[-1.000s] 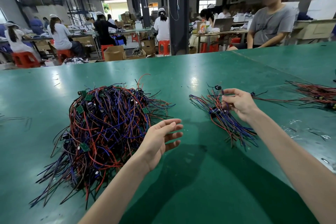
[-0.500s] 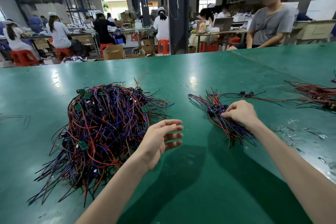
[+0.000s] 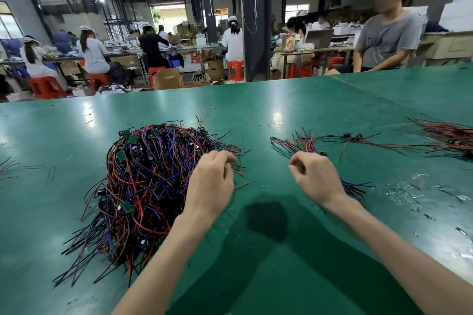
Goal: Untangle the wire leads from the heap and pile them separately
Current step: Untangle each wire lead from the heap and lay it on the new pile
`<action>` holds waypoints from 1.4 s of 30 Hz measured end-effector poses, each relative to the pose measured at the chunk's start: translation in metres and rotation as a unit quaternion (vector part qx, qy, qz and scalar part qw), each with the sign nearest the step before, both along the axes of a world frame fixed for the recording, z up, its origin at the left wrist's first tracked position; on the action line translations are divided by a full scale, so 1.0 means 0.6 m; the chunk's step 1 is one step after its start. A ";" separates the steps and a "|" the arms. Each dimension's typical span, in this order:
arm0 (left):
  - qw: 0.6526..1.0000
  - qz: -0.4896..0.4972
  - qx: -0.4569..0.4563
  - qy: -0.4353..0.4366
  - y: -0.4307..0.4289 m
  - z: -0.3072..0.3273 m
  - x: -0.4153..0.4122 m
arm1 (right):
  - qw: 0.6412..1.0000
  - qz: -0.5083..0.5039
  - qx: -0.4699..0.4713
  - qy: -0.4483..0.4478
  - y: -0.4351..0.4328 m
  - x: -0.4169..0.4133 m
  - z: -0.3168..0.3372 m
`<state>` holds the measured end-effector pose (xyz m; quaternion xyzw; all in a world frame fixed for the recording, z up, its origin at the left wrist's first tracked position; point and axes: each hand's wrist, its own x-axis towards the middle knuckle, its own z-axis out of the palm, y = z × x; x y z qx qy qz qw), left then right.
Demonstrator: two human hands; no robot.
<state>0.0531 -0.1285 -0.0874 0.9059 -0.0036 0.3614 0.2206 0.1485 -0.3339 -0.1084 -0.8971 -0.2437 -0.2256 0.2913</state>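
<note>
Left hand (image 3: 212, 181) now at heap (image 3: 143, 181)

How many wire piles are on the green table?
3: big heap left of centre, small pile by the right hand, third pile at the right edge; loose strands far left.

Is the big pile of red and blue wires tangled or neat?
Tangled: the big red, blue and black wire heap loops and crosses every way.

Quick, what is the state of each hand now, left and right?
Left hand: fingers curled at the edge of the wire heap; a grip cannot be told.
Right hand: closed, fingers curled, no wire seen in it.
</note>
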 end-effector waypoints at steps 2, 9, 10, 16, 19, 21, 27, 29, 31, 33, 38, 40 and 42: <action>0.992 0.085 0.078 0.055 0.021 0.011 0.028 | 0.999 0.034 -0.017 -0.005 0.016 -0.013 -0.013; 0.909 0.277 0.188 0.249 0.038 0.022 0.087 | 0.998 0.059 -0.018 -0.019 0.041 -0.040 -0.042; 0.910 0.282 0.188 0.239 0.037 0.024 0.089 | 0.998 0.059 -0.018 -0.031 0.042 -0.041 -0.042; 0.940 0.262 0.119 0.181 0.030 0.060 0.076 | 0.996 0.057 -0.030 -0.054 0.044 -0.043 -0.042; 0.957 0.256 0.055 0.125 0.030 0.087 0.058 | 0.996 0.058 -0.039 -0.061 0.045 -0.043 -0.043; 0.964 0.247 0.009 0.102 0.035 0.107 0.044 | 0.995 0.057 -0.044 -0.065 0.045 -0.042 -0.045; 0.928 0.013 -0.365 0.069 0.038 0.143 -0.005 | 0.994 0.065 -0.037 -0.074 0.046 -0.039 -0.048; 0.851 -0.076 -0.511 0.096 0.018 0.133 -0.012 | 0.996 0.068 -0.017 -0.057 0.045 -0.036 -0.049; 0.776 -0.133 -0.602 0.135 0.000 0.113 -0.012 | 0.997 0.071 0.027 -0.023 0.041 -0.035 -0.047; 0.724 -0.177 -0.646 0.167 -0.017 0.087 -0.010 | 0.990 0.085 0.101 0.040 0.038 -0.034 -0.044; 0.683 -0.213 -0.657 0.238 -0.058 0.014 -0.008 | 0.899 0.172 0.289 0.279 0.036 -0.038 -0.017; 0.683 -0.219 -0.652 0.247 -0.066 -0.005 -0.009 | 0.857 0.196 0.326 0.348 0.037 -0.043 -0.010; 0.685 -0.223 -0.650 0.243 -0.070 -0.017 -0.011 | 0.813 0.206 0.365 0.403 0.041 -0.048 -0.009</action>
